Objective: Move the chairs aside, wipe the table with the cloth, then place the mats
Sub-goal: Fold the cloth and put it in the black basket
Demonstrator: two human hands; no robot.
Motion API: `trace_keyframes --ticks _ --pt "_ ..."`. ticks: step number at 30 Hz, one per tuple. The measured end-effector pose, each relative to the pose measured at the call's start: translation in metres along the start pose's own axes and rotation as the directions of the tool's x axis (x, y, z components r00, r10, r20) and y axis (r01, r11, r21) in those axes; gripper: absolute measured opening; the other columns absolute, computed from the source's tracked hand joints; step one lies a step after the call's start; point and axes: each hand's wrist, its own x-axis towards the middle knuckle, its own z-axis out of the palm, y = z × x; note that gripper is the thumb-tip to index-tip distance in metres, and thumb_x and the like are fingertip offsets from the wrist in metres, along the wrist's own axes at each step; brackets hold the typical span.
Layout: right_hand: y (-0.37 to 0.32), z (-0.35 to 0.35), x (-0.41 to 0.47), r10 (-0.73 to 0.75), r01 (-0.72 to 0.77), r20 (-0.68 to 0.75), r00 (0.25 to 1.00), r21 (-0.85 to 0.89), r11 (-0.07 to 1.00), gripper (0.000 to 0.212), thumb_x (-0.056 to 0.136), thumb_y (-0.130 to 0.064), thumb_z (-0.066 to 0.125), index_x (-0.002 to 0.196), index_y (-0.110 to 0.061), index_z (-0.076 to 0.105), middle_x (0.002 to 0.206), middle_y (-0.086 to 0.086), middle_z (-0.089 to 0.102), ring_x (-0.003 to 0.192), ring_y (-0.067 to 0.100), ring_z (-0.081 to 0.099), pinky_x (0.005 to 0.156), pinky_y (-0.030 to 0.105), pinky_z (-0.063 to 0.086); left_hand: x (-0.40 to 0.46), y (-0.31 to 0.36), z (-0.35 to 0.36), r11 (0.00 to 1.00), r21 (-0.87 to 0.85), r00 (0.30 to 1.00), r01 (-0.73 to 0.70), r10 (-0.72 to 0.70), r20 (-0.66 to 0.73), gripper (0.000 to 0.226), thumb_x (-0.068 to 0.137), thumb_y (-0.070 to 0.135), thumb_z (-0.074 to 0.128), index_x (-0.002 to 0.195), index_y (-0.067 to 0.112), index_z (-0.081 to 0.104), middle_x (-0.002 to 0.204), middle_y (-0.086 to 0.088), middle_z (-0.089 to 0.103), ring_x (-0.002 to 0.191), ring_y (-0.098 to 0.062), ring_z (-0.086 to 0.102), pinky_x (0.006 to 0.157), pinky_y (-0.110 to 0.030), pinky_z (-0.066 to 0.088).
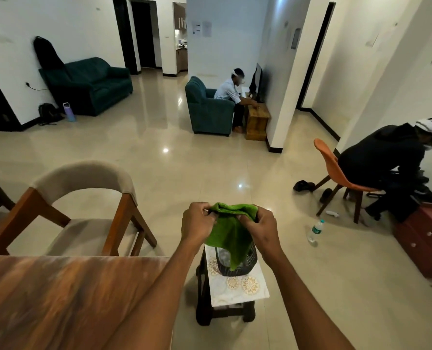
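Note:
I hold a green cloth (229, 232) up in front of me with both hands. My left hand (197, 222) pinches its upper left edge, and my right hand (259, 227) pinches its upper right edge. The cloth hangs down over a black basket (247, 265) that stands on a small stool with a white patterned mat (237, 286) on top. The wooden table (66, 299) fills the lower left. A wooden chair (83, 213) with a beige seat and back stands at the table's far edge.
An orange chair (336, 170) with a seated person stands at the right, beside a reddish drawer unit (427, 238). A plastic water bottle (315, 231) stands on the floor. A second person sits in a teal armchair (205, 107). Open tiled floor lies ahead.

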Motion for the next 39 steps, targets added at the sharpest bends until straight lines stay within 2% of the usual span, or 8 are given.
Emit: trace_keyframes --ticks 3,8,12,20,27,30,35,39 --pt "-0.001 0.003 0.014 -0.004 0.003 0.003 1.000 0.025 1.000 0.023 0.087 -0.032 0.075 0.108 -0.024 0.081 0.097 -0.003 0.081 0.094 0.018 0.077 0.085 0.055 0.063 0.012 -0.003 -0.003 0.997 0.059 0.999 -0.039 0.040 -0.017 0.007 0.096 0.017 0.076 0.095 0.018 0.083 0.085 -0.007 0.078 0.084 -0.024 0.073 0.078 -0.040 0.058" --pt "-0.005 -0.006 0.038 -0.020 0.013 0.092 0.996 0.084 0.996 0.041 0.089 -0.036 0.077 0.128 -0.031 0.065 0.120 -0.001 0.073 0.112 0.022 0.072 0.092 0.052 0.063 0.035 -0.001 0.000 0.990 -0.144 0.999 0.010 -0.003 0.048 0.022 0.101 0.023 0.071 0.086 0.007 0.073 0.093 -0.023 0.074 0.078 -0.024 0.064 0.071 -0.040 0.049" --pt "-0.004 -0.022 0.055 0.033 -0.112 0.287 0.957 0.265 0.958 0.054 0.095 -0.007 0.075 0.142 -0.027 0.056 0.132 0.014 0.067 0.118 0.031 0.070 0.089 0.047 0.064 0.055 0.006 0.012 0.979 -0.204 0.999 -0.009 0.018 0.043 0.022 0.102 0.031 0.067 0.095 0.010 0.072 0.092 -0.018 0.075 0.082 -0.024 0.065 0.084 -0.057 0.059" --pt "0.025 -0.039 0.099 0.122 -0.207 0.295 0.948 0.278 0.938 0.048 0.090 0.005 0.074 0.131 -0.019 0.068 0.126 0.017 0.072 0.119 0.041 0.069 0.094 0.056 0.062 0.096 0.011 0.049 0.973 -0.230 1.000 -0.019 0.023 0.016 0.026 0.106 0.026 0.064 0.093 0.004 0.070 0.093 -0.025 0.070 0.079 -0.018 0.057 0.073 -0.035 0.042" --pt "0.061 -0.047 0.138 0.330 -0.424 0.270 0.905 0.653 0.627 0.042 0.108 -0.032 0.059 0.143 -0.008 0.062 0.143 0.020 0.065 0.132 0.039 0.062 0.092 0.043 0.061 0.138 0.019 0.091 0.826 -0.540 0.986 0.164 -0.155 0.062 0.019 0.108 0.014 0.059 0.101 0.015 0.077 0.097 -0.009 0.080 0.086 -0.023 0.076 0.079 -0.039 0.062" --pt "0.076 -0.038 0.147 0.423 -0.545 0.347 0.837 0.601 0.585 0.046 0.111 -0.040 0.049 0.139 -0.006 0.064 0.136 0.020 0.070 0.127 0.034 0.068 0.089 0.041 0.063 0.153 -0.002 0.113 0.790 -0.544 0.956 0.283 -0.276 0.098 0.020 0.109 0.012 0.057 0.106 0.011 0.076 0.104 -0.015 0.079 0.097 -0.032 0.076 0.091 -0.049 0.063" --pt "0.123 -0.028 0.170 0.498 -0.600 0.337 0.799 0.400 0.693 0.026 0.102 -0.003 0.064 0.127 0.000 0.065 0.116 0.019 0.076 0.101 0.033 0.076 0.080 0.040 0.066 0.169 -0.049 0.138 0.813 -0.401 0.906 0.422 -0.399 0.144 0.037 0.099 0.008 0.069 0.135 0.006 0.066 0.124 -0.016 0.075 0.111 -0.033 0.074 0.100 -0.052 0.059" --pt "0.166 -0.016 0.183 0.567 -0.636 0.309 0.763 0.209 0.743 0.023 0.102 0.000 0.062 0.125 -0.002 0.066 0.108 0.016 0.077 0.093 0.031 0.075 0.086 0.045 0.063 0.179 -0.092 0.158 0.832 -0.257 0.870 0.492 -0.456 0.189 0.056 0.097 -0.007 0.065 0.149 0.011 0.057 0.131 -0.015 0.072 0.103 -0.028 0.075 0.077 -0.036 0.064"
